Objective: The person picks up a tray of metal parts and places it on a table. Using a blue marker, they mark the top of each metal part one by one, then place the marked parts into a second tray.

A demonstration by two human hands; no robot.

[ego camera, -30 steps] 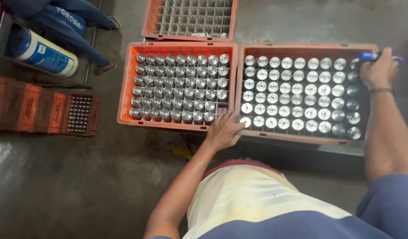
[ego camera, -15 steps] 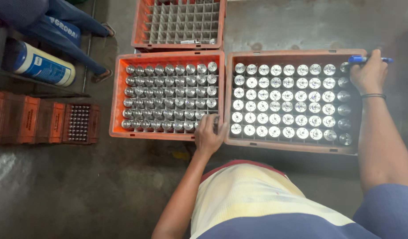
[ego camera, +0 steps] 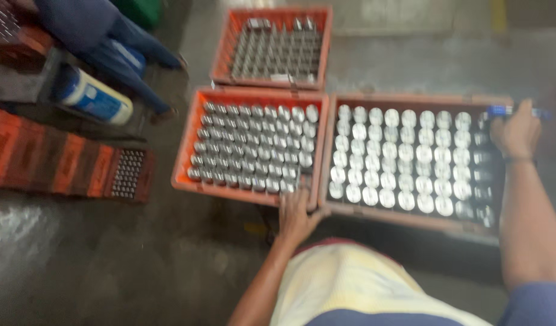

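1. The left hand (ego camera: 296,214) is seen laid flat, fingers spread, on the near rim of the orange crate (ego camera: 184,157), at the corner where it meets the neighbouring crate. Nothing is grasped by it.
2. The right hand (ego camera: 516,134) is observed clenched round a blue marker pen (ego camera: 519,111), held at the far right corner of the brown crate (ego camera: 411,218). A dark band is worn at its wrist.
3. The orange crate is filled with rows of small metal cylinders (ego camera: 254,148), standing upright, shiny tops upward.
4. The brown crate, touching the orange one on its right side, is filled with rows of larger round-topped metal pieces (ego camera: 399,157).
5. A third orange crate (ego camera: 220,54), behind the first, is seen holding a grid of compartments; its contents cannot be told through the blur.
6. All three crates are set on a grey concrete floor (ego camera: 109,259).
7. To the left, a row of reddish trays (ego camera: 54,160) and a blue and white canister (ego camera: 94,96) lying on its side are noted.
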